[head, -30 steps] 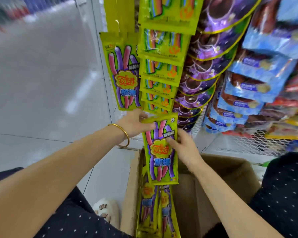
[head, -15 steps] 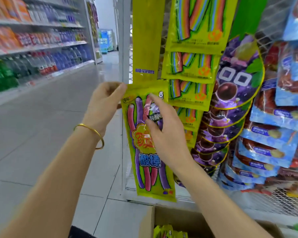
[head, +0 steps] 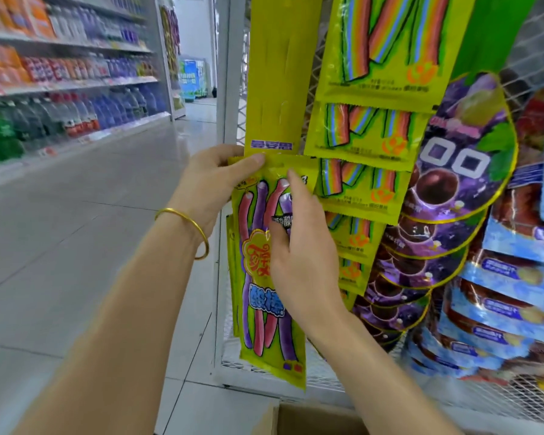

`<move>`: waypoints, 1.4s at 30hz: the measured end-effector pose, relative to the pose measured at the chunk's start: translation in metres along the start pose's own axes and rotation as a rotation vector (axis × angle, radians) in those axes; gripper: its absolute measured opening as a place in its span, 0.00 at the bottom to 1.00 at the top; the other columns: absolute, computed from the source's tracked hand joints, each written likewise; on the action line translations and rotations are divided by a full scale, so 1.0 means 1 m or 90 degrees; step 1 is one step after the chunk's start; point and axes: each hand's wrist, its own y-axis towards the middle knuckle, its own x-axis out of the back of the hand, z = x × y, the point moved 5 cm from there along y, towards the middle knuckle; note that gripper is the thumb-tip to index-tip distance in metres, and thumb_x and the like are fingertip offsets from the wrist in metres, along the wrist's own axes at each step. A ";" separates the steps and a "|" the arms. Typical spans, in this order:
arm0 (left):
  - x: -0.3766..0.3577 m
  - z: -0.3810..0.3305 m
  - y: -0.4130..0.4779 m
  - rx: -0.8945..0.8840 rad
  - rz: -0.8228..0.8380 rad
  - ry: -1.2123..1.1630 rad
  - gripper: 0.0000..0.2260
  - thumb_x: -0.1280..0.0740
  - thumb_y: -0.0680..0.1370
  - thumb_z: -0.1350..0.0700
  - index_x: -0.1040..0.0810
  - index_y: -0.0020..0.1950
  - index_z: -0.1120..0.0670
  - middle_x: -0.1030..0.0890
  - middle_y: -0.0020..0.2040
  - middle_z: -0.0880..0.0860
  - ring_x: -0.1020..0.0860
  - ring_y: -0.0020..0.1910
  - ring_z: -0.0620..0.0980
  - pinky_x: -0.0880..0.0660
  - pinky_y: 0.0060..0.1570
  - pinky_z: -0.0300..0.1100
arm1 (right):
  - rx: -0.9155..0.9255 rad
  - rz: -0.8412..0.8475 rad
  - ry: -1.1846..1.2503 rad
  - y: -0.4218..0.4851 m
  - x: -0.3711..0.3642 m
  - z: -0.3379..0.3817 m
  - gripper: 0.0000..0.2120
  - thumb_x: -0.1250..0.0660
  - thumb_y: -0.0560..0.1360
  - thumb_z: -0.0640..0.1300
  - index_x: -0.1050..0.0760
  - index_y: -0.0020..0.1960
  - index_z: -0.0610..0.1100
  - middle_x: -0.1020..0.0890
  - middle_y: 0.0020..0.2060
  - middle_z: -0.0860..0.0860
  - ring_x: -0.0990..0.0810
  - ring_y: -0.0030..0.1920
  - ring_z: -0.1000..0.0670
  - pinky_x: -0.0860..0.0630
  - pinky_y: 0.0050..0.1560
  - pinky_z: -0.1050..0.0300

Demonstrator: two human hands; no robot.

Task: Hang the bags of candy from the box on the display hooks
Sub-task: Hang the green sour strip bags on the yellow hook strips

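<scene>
A yellow-green candy bag (head: 266,312) with pink and purple sticks printed on it hangs upright against the white wire display rack (head: 225,89). My left hand (head: 212,180) pinches the bag's top left corner. My right hand (head: 299,246) lies on the bag's front, forefinger stretched up near its top edge. Behind this bag at least one more like it (head: 231,277) shows at the left edge. The hook itself is hidden by the hands and bags. The cardboard box (head: 299,417) sits at the bottom edge, its inside out of view.
Above hangs a yellow bag seen from the back (head: 278,73). Rainbow-strip candy bags (head: 368,127), round purple grape bags (head: 453,189) and blue bags (head: 515,277) fill the rack on the right. Drink shelves (head: 60,89) line the aisle's left side, across a tiled floor (head: 76,230).
Both hands lifted the bag out of the box up to the rack. Since half a second ago the bag's top sits closer under the yellow bag above, and my view has risen.
</scene>
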 end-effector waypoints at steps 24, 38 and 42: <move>0.007 0.000 -0.007 0.025 -0.044 -0.108 0.09 0.33 0.75 0.53 0.22 0.37 0.55 0.17 0.36 0.53 0.20 0.31 0.48 0.22 0.36 0.42 | -0.026 0.041 0.012 0.010 0.005 0.013 0.35 0.39 0.74 0.39 0.50 0.75 0.60 0.33 0.69 0.53 0.32 0.65 0.50 0.32 0.61 0.52; 0.005 0.001 -0.011 0.049 0.022 -0.138 0.08 0.36 0.77 0.56 0.22 0.48 0.60 0.16 0.38 0.54 0.19 0.33 0.48 0.20 0.38 0.43 | -0.038 0.047 0.025 0.004 -0.001 0.008 0.34 0.40 0.75 0.40 0.50 0.75 0.59 0.36 0.71 0.53 0.32 0.62 0.51 0.32 0.58 0.54; 0.006 0.001 -0.013 0.051 0.054 -0.145 0.07 0.37 0.77 0.57 0.23 0.49 0.59 0.15 0.39 0.53 0.18 0.35 0.48 0.20 0.41 0.43 | -0.033 0.051 0.034 0.001 -0.005 0.008 0.35 0.39 0.76 0.40 0.51 0.75 0.58 0.34 0.69 0.52 0.33 0.63 0.50 0.32 0.60 0.51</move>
